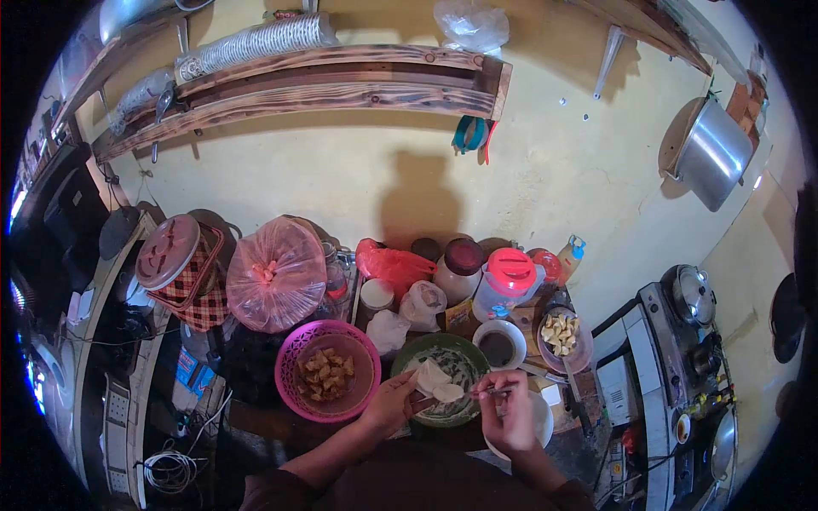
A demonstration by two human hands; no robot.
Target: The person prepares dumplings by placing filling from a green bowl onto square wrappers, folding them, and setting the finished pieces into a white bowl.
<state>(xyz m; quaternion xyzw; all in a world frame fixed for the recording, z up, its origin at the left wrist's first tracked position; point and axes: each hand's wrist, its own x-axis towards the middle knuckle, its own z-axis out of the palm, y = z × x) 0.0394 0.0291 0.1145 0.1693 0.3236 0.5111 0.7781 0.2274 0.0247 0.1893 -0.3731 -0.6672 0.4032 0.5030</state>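
My left hand (392,409) pinches a pale, flat, dough-like piece (431,376) over the left side of a green bowl (409,347). A whitish paste or batter smears the inside of this bowl. My right hand (509,419) is closed on the handle of a spoon (487,392), which points left toward the pale piece. Whitish stuff covers the spoon's tip, so its outline is hard to make out. Partly hidden behind my right hand and wrist is a white bowl or plate (540,419).
A pink basket (287,385) with brown chunks stands at left. Right of the green bowl are a white bowl of dark liquid (501,330) and a bowl of pale cut pieces (581,356) near a knife (573,379). Jars and a red-lidded jug (509,285) line the back; a stove (660,311) stands right.
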